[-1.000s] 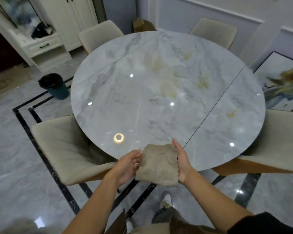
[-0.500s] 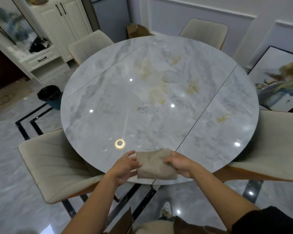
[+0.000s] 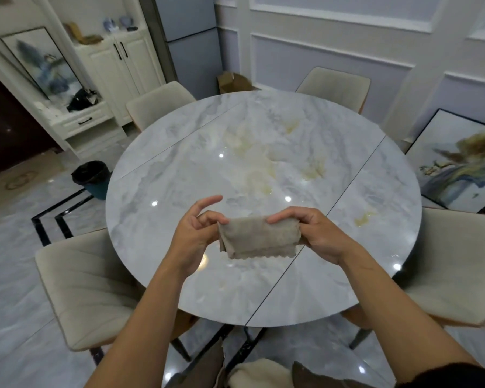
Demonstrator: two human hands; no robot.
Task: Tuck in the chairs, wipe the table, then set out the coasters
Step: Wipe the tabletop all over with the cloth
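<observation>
Overhead, from the head camera, both bare hands are raised above the near half of a round marble-patterned table (image 3: 179,169), holding a folded beige cleaning cloth (image 3: 259,238) between them. The left hand (image 3: 192,233) pinches the cloth's left end with thumb and middle fingers, while its index finger sticks out free above the cloth. The right hand (image 3: 317,233) clamps the right end, thumb along the top edge and fingers curled around behind. The cloth hangs doubled over, its zigzag-cut lower edge pointing down; whether it touches the tabletop cannot be told from this angle.

Yellowish marks show on the tabletop around its middle and toward the right side, and two thin dark seams cross it. Four beige upholstered chairs stand around the table: a near-left chair (image 3: 84,289), a near-right chair (image 3: 443,264), a far-left chair (image 3: 160,103) and a far-right chair (image 3: 333,82), each with its seat partly under the tabletop edge. A dark waste bin (image 3: 91,180) with a black liner sits on the glossy floor to the left of the table. A framed painting (image 3: 465,161) leans against the wall on the right.
</observation>
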